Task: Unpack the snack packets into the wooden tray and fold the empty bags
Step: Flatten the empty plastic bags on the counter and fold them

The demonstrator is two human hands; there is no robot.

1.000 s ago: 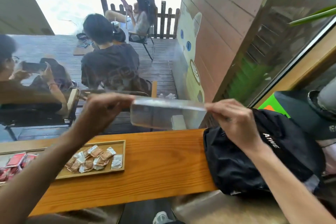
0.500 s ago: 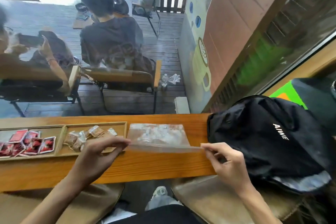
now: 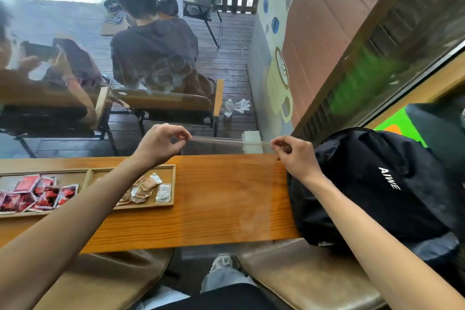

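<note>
You are holding an empty clear plastic bag (image 3: pixel 226 199) stretched between your two hands, with its top edge running straight from one grip to the other. Your left hand (image 3: pixel 161 142) is pinching the left top corner between thumb and fingertips, and your right hand (image 3: pixel 293 156) is pinching the right top corner the same way. Both grips are narrow and closed on the bag.

Half a second ago the bag was lying flat on the table (image 3: pixel 226 209) with your hands low at its near edge. Now you are lifting it, so it is hanging below both grips in front of the table, with its lower edge reaching past the table's near side. The bag is nearly see-through, so its outline is faint.

Below and to the left of your left grip, the wooden tray (image 3: pixel 173 184) is holding brown snack packets (image 3: pixel 142 187) in one compartment and red packets (image 3: pixel 37 194) in the next. Just right of your right grip is lying a black backpack (image 3: pixel 377 184).

This suggests the unpacking is done and you are straightening this bag before folding it.
</note>
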